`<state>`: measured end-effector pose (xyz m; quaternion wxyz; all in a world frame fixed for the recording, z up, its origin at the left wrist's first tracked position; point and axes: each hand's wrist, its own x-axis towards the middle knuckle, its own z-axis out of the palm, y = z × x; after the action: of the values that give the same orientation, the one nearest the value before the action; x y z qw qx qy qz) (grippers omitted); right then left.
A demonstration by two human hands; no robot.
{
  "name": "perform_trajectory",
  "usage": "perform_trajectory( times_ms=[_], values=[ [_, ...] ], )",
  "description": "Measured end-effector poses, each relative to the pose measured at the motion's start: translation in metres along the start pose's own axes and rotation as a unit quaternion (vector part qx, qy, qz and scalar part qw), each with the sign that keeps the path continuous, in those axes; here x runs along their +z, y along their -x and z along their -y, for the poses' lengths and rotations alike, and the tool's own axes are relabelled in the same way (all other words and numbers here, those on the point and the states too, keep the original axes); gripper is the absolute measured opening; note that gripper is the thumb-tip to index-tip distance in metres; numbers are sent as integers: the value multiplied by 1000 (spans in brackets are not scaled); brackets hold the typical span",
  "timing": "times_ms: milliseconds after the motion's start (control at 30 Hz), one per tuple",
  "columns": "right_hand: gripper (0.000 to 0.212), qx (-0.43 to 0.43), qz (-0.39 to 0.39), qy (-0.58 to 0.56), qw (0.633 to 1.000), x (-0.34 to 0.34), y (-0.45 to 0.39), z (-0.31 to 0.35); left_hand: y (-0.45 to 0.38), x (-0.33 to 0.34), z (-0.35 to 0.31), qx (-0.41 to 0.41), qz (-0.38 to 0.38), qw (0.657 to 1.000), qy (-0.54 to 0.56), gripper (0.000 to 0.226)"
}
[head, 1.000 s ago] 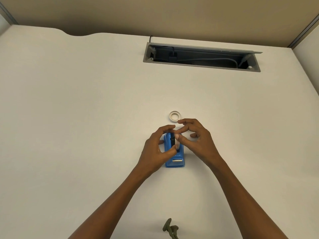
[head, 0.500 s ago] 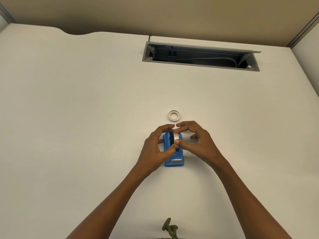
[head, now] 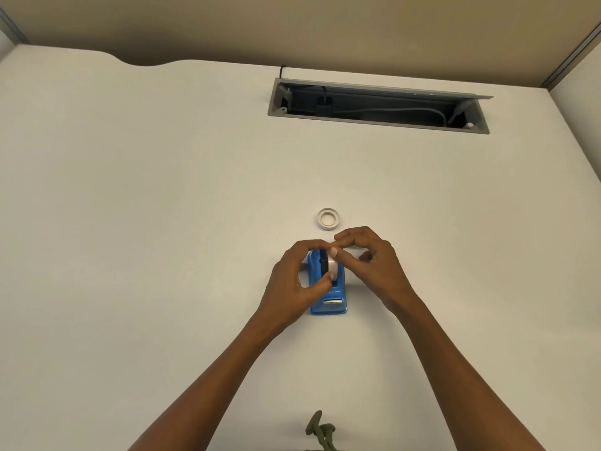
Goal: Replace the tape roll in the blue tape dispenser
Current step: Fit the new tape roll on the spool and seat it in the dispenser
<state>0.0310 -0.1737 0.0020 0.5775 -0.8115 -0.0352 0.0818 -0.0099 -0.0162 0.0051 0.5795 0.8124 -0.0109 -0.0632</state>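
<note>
Both hands meet over the blue tape dispenser (head: 328, 288) on the tabletop (head: 162, 222). The left hand (head: 292, 284) and right hand (head: 374, 265) have their fingers pinching the white tape roll (head: 332, 265) seated in it. A spare roll (head: 328, 218) lies just beyond the dispenser.

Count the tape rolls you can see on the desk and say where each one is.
2. One tape roll lies flat on the desk, just beyond the hands. The other roll sits upright in the blue tape dispenser, partly hidden by the fingers of both hands.

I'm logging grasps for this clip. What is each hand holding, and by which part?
Both the left hand and the right hand pinch the tape roll by its rim, over the blue dispenser.
</note>
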Motion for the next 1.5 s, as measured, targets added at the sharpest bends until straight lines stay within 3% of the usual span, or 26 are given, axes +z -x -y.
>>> perform_trajectory(
  times_ms=[267,800,1267,1500],
  values=[
    [19,-38,20,-40,998,-11,14,-1,0,-1,1,34,-11,999,-7,33],
    [40,-75,60,67,993,-7,12,-7,0,-2,4,41,10,999,-35,51],
    [14,-65,4,40,997,-1,7,-5,1,-2,7,50,19,998,-44,55],
    [23,-33,20,36,999,-6,10,-3,-1,-3,9,60,10,998,-30,49]
  ],
)
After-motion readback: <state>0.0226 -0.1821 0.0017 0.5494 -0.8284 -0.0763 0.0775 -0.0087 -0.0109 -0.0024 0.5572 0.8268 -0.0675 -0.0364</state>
